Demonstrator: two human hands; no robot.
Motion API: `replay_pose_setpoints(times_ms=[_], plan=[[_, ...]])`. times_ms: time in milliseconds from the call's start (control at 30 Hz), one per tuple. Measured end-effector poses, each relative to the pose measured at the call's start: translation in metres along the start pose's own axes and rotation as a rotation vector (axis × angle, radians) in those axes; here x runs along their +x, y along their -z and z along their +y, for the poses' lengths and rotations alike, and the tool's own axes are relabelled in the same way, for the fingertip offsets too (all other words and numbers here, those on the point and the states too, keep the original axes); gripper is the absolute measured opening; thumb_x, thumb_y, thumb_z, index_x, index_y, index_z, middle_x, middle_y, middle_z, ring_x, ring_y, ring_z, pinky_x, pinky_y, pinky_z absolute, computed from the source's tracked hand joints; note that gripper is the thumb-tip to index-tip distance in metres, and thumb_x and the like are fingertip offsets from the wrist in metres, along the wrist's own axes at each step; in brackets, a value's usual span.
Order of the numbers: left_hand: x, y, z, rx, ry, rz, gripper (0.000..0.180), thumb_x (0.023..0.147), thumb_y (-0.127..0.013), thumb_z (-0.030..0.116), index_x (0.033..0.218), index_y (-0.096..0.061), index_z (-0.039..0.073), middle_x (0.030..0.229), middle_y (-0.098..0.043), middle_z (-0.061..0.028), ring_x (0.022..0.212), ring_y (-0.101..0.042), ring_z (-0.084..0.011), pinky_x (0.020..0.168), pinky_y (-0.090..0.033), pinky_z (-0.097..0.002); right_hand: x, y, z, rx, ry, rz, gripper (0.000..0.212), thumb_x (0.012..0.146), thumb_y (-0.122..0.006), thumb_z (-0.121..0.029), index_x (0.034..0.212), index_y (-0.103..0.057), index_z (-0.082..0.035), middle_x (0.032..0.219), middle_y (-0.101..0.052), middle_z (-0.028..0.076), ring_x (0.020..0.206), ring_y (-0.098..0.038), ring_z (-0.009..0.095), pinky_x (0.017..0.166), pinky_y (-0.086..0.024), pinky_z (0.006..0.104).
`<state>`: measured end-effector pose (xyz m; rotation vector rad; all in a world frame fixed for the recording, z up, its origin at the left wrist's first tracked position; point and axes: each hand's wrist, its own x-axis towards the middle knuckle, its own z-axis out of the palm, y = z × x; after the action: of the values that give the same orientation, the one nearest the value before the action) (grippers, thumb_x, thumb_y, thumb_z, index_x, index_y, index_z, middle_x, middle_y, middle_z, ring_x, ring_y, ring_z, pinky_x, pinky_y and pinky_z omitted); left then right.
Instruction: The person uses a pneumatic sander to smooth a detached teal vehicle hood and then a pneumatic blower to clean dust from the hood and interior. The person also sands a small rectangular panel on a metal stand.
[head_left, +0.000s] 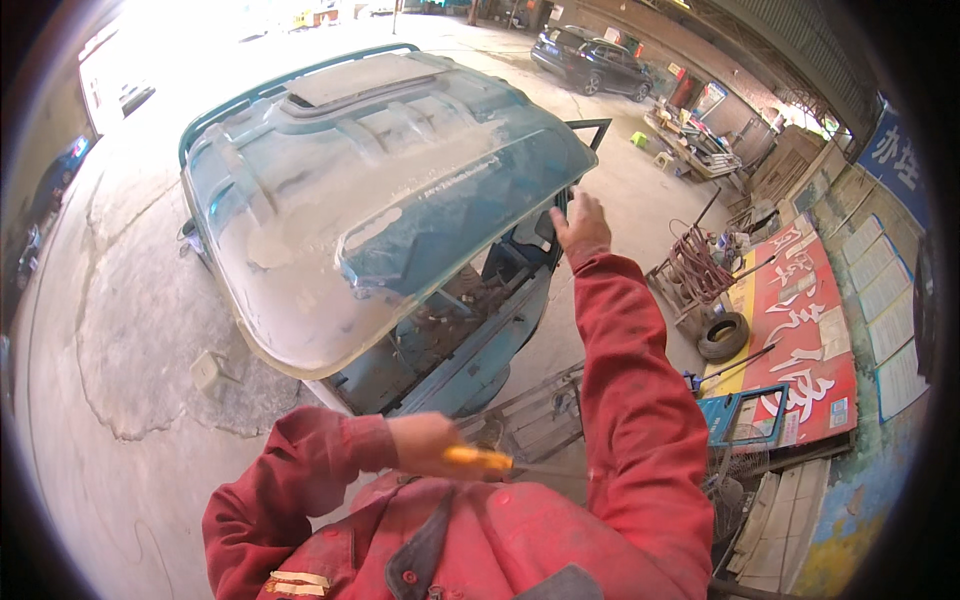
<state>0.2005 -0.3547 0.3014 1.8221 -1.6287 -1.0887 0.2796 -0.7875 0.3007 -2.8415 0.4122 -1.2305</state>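
Note:
My left hand [422,444], in front of my chest, is closed round the orange-yellow handle [478,458] of a tool. A thin, dark shaft or blade seen edge-on runs from it to the right; its kind is unclear. My right arm reaches forward, and my right hand [584,230] is raised with thumb and fingers apart, appearing empty. It is nearest the right edge of a blue truck cab [400,270]; whether it touches I cannot tell. Broad whitish, filler-like patches [290,275] cover much of the cab's roof. Below the roof's near edge the stripped interior [450,325] shows.
A small pale stool [212,374] stands on the concrete at left. At right are a cart with coiled hose [697,265], a tyre [723,335], a red sign board [795,335] and a blue frame [748,415]. A dark car [590,62] is parked behind.

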Motion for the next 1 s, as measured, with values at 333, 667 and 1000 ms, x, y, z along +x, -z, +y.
replay_pose_setpoints(times_ms=[333,667,1000], plan=[[0.010,0.001,-0.034,-0.095,0.152,0.241,0.041,0.088,-0.070,0.043,0.082,-0.070,0.003,0.067,-0.061,-0.0187,0.056,-0.054,-0.0347,0.059,-0.048,-0.0404,0.032,-0.031,0.071,0.992,-1.310,0.162,0.075,0.085,-0.058,-0.071,0.123,-0.053,-0.007,0.085,-0.065,0.012,0.069,-0.064,0.026,0.059,-0.053,0.0396],[0.016,0.010,-0.042,-0.124,0.117,0.306,0.040,0.088,-0.069,0.043,0.081,-0.069,0.004,0.068,-0.062,-0.0198,0.057,-0.057,-0.0340,0.058,-0.047,-0.0418,0.016,-0.030,0.083,1.162,-1.390,0.147,0.072,0.089,-0.053,-0.070,0.129,-0.047,-0.010,0.096,-0.067,0.013,0.078,-0.067,0.025,0.067,-0.053,0.0394],[-0.146,0.039,-0.070,-0.243,0.423,-0.287,0.048,0.084,-0.072,0.050,0.080,-0.070,0.002,0.067,-0.065,-0.0139,0.062,-0.064,-0.0286,0.063,-0.049,-0.0399,-0.068,-0.010,0.131,0.859,-1.244,-0.270,0.077,0.094,-0.050,-0.062,0.145,-0.039,-0.006,0.136,-0.055,0.019,0.115,-0.061,0.028,0.086,-0.051,0.0403]])
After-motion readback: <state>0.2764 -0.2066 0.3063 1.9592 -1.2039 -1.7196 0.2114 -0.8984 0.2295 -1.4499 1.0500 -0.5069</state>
